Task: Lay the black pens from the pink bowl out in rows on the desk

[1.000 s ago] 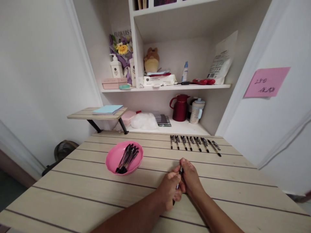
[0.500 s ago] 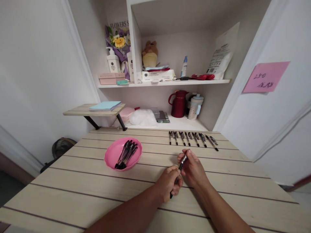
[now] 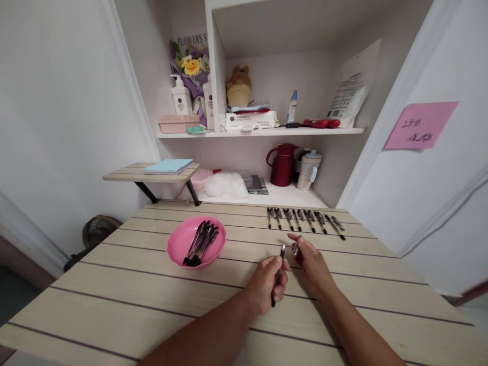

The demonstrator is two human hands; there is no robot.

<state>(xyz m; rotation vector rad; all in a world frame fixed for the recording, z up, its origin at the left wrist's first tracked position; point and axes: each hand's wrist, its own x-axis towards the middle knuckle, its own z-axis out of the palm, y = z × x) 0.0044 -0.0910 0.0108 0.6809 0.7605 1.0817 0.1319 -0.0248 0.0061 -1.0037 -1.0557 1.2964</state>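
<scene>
My left hand (image 3: 270, 284) is closed round the barrel of a black pen (image 3: 282, 254), its bare silver tip pointing up and away. Just right of it, my right hand (image 3: 310, 262) pinches the pen cap (image 3: 295, 249), apart from the pen. Beyond my hands, several pens and their caps (image 3: 305, 219) lie in a row across the far right of the table. A pink scalloped bowl (image 3: 176, 247) to the left holds a bundle of black capped pens (image 3: 202, 244).
The slatted wooden table (image 3: 152, 305) runs back to a white shelf unit (image 3: 263, 131). A small raised stand (image 3: 150, 175) carries blue paper at the back left. A red jug (image 3: 282, 165) and a pale tumbler (image 3: 308, 170) stand behind the pen row.
The cap has come off the pen, baring its tip. My right hand has moved a little to the right with the cap, while my left hand keeps the pen. The view has shifted slightly.
</scene>
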